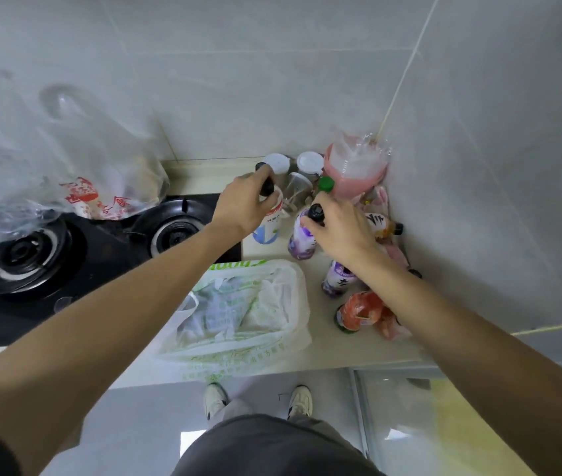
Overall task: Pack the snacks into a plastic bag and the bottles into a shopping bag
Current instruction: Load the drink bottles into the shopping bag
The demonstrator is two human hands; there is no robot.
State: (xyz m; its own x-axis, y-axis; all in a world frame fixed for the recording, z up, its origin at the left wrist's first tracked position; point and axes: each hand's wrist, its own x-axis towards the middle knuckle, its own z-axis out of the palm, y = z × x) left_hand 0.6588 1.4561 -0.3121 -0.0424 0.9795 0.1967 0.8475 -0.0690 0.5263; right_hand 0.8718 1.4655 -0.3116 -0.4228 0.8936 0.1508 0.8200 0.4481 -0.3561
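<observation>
Head view, looking down on a kitchen counter (324,352) in a tiled corner.

Left hand (243,204): fingers curled round the neck of a white bottle (270,219) with a black cap, red and blue label; bottle upright on the counter beside the hob.

Right hand (338,228): fingers and thumb curled round the black cap of a purple bottle (301,240), which stands upright just right of the white one.

Second purple bottle (336,280) stands nearer the person, partly under the right forearm. An orange-red bottle (358,312) sits at the counter's near right, beside the wall. A bottle with a green cap (326,184) is behind the right hand. A brown bottle (386,228) lies on its side against the wall, cap pointing right.

White shopping bag (238,314) with green print lies open on the counter, in front of both held bottles, between the forearms; whether it holds anything cannot be told.

Clear plastic bag (76,166) with red print rests at far left, over the back of the black gas hob (66,255); its contents blurred.

Back corner: two white-lidded jars (309,163), a stack of pink cups (355,170) in clear wrap.

Below the counter edge: the person's two white shoes (216,400) on a grey floor.
</observation>
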